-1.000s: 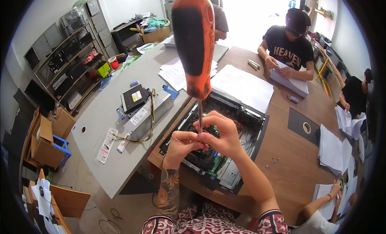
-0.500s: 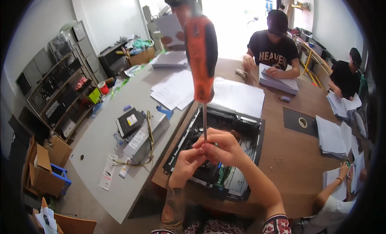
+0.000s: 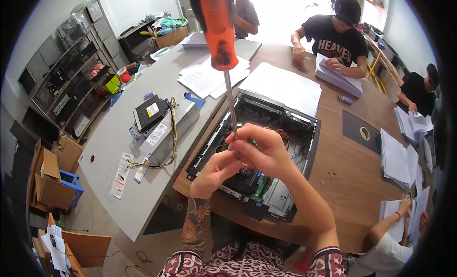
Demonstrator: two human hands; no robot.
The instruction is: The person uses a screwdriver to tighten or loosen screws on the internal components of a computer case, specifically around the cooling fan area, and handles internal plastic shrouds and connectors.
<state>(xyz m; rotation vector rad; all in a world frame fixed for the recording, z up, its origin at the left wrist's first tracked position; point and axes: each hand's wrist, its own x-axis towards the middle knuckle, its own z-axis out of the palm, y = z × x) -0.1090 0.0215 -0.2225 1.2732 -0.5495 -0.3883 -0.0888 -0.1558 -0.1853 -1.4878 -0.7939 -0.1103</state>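
An orange-and-black screwdriver (image 3: 220,43) stands nearly upright, handle high, its metal shaft running down into my fingers. My right hand (image 3: 259,151) is closed round the lower shaft, index finger and thumb pinched on it. Just below and left, my left hand (image 3: 214,170) has its fingers pressed together at the screwdriver's lower end; what they hold is hidden. Both hands are over an open black computer case (image 3: 297,160), with a fan, cables and a green board inside. Small screws (image 3: 330,177) lie on the wooden table right of the case.
A grey table (image 3: 109,177) at left holds a power supply (image 3: 159,134), a drive (image 3: 147,115) and papers. Co-workers (image 3: 339,43) handle paper stacks across and along the right of the wooden table (image 3: 350,205). A tape roll (image 3: 364,133), shelving (image 3: 66,86) and cardboard boxes (image 3: 50,174) are around.
The screwdriver leans further, its handle shifted up and left. My right hand sits a little higher on the view, with my left fingers just beneath it. The view itself has shifted.
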